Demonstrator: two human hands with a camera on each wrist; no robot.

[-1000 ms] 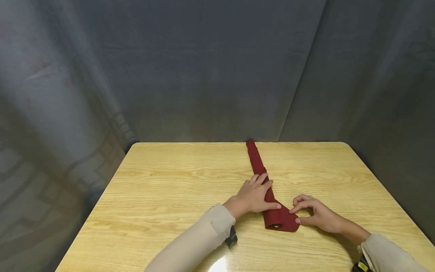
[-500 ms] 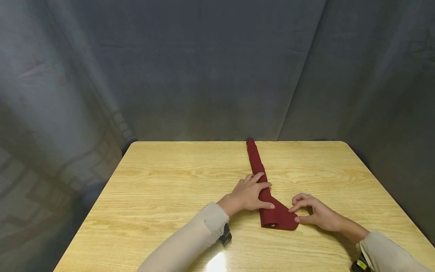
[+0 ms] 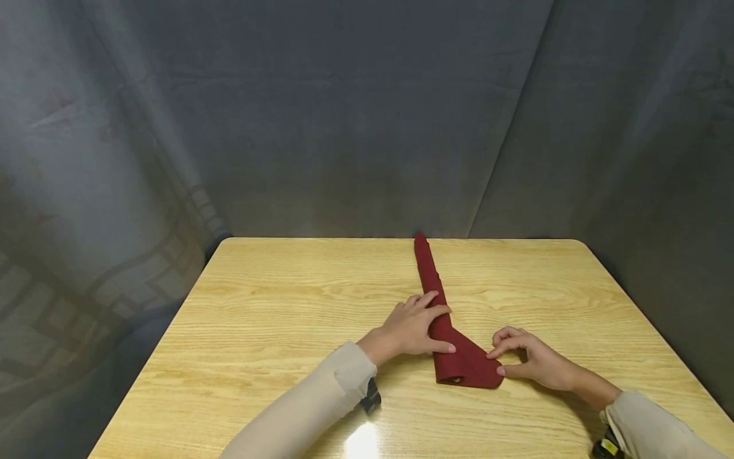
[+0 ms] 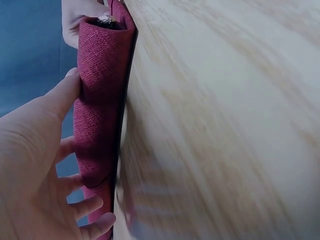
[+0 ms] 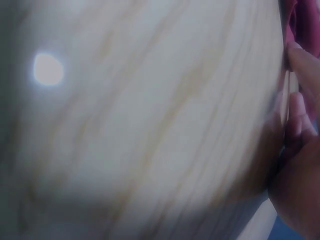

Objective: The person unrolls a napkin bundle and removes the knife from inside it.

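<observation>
A dark red cloth (image 3: 427, 274) lies rolled into a long narrow strip from the table's far edge towards me, and widens to a flap (image 3: 467, 366) at the near end. My left hand (image 3: 415, 325) rests on the roll's middle with its fingers straight across it and the thumb along the near side. In the left wrist view the thumb (image 4: 62, 95) presses the cloth (image 4: 100, 100). Something small and shiny (image 4: 105, 20) shows in the roll's open end. My right hand (image 3: 530, 360) touches the flap's right corner with arched index finger and thumb. Its fingers (image 5: 300, 150) meet the table beside the cloth (image 5: 302, 22).
The wooden table (image 3: 275, 319) has rounded far corners and bare wood on both sides of the cloth. A grey curtain (image 3: 367, 115) hangs close behind and around it. A light glare (image 3: 358, 440) sits near the front edge.
My left hand has slid a little to the left with the roll under it, and the near end of the cloth has shifted left too. The right hand has stayed at the corner.
</observation>
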